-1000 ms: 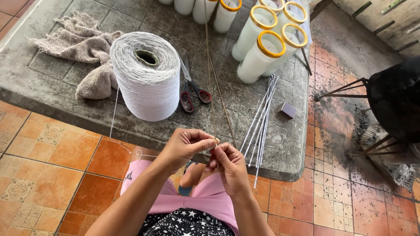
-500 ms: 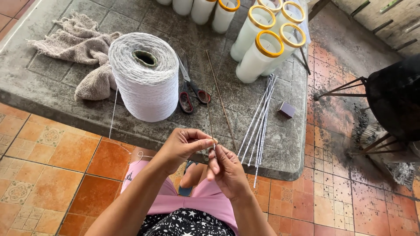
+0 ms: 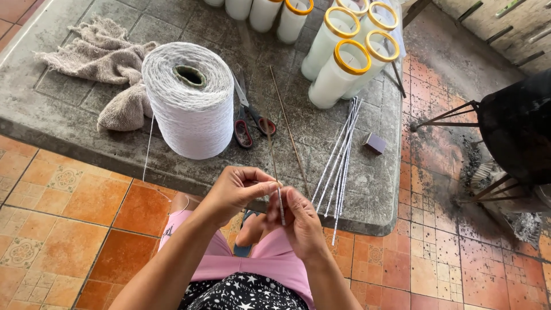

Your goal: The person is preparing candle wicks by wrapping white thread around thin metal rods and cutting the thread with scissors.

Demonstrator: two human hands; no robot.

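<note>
Spool (image 3: pixel 188 100) on slab (image 3: pixel 69 123), scissors (image 3: pixel 252 120) right, cloth (image 3: pixel 103 63) left.

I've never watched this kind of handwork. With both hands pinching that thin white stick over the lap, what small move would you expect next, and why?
Probably drawing the white string further along the thin stick. The left hand pinches near its top, the right hand grips lower down, and a strand runs down from the big white spool. Similar white sticks lie beside it on the stone slab.

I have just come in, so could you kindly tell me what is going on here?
A seated person holds a thin white stick upright between the left hand and right hand, at the edge of a stone table. On it stand a big spool of white thread, red-handled scissors, more white sticks and white candles.
</note>
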